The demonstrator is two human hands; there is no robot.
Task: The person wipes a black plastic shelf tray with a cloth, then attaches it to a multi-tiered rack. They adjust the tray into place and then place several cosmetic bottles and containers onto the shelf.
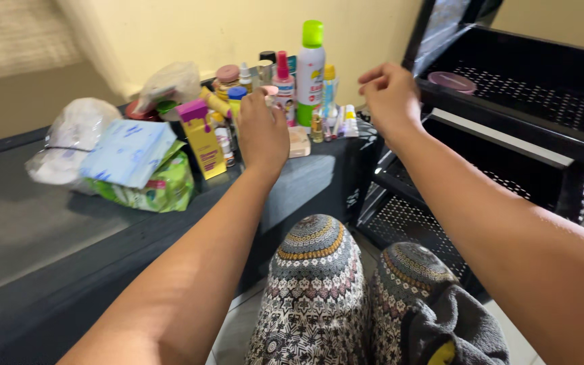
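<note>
The table top (49, 223) is dark, matt and smooth, with a dull sheen where light falls. The shelf rack (542, 88) is black plastic with perforated trays and a slight gloss. The tall spray can (311, 71) has a glossy white body and a bright green plastic cap. The yellow carton (204, 142) is printed cardboard. The blue-and-white packet (130, 152) and the green packet (167, 189) are soft plastic film, creased and shiny. The white bag (76, 135) is thin crinkled plastic. The trousers (312, 290) are patterned woven cloth, matt.
</note>
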